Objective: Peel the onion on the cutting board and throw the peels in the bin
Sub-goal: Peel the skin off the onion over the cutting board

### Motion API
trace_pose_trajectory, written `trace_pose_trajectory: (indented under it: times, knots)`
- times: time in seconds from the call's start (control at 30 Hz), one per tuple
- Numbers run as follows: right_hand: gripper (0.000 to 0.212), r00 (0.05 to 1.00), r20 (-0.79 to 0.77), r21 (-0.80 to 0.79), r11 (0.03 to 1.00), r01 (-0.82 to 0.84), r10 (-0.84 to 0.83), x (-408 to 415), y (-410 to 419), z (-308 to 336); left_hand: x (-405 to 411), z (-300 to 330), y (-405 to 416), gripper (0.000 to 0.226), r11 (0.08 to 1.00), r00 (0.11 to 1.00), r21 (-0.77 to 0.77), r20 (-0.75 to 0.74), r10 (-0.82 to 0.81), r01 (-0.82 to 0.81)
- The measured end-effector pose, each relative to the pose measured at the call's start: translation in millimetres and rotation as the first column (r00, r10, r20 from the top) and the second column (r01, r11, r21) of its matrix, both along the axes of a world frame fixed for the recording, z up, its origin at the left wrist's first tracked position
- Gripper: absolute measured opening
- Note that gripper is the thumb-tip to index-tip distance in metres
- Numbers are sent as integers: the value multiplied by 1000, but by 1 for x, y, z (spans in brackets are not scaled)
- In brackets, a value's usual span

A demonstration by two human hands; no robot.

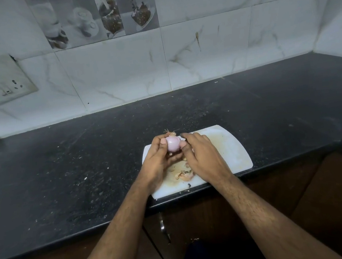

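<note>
Both hands over the board (231, 150); onion (172, 144) held up between them, just clear of the board surface as far as I can judge. Left hand (157, 162) cups it from the side and beneath, thumb (163, 141) pressed on the near-left face, fingers wrapped behind; right hand (202, 155) lies against its right side, thumb (182, 144) touching the skin, other fingers loosely curled over the top, not spread. Onion shows pale pink and smooth (most outer skin looks gone); dry roots (171, 131) stick out beyond the fingertips on the far side. Peels (183, 174) lie heaped below the palms, near the wrists, on the board's front part.

Risks I note: slick bared onion could squirt out of the left grip if the right thumb pushes hard, and roll off onto the counter (85, 170); peels sit close to the board's front edge, so a wrist sweep may knock them to the floor; thin skin may tear into small bits, harder to gather. No bin in view; carrying peels there may scatter some.
</note>
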State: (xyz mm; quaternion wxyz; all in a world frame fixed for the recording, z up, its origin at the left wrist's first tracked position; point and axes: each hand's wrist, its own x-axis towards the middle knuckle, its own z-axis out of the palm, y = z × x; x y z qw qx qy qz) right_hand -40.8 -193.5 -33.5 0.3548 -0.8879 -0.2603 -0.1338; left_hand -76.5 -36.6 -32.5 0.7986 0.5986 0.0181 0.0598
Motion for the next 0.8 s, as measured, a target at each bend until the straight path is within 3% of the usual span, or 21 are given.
trace_pose_trajectory:
  times: [0.2,0.37,0.63,0.8]
  knots:
    - [51,999,-17,-77,996,-34,33,1,1,-5,0,-3,-3,32,983,998,172,-22,-54,57]
    - [46,999,2,-32,998,-46,46,0,-1,-3,-4,0,-4,55,973,997,218,13,-75,71]
    - [41,994,-30,23,995,-100,101,-3,-2,-1,-7,1,0,28,975,995,206,27,-95,87]
    - [37,990,-49,-34,990,-136,134,0,-1,0,-7,1,1,40,975,994,205,38,-100,90]
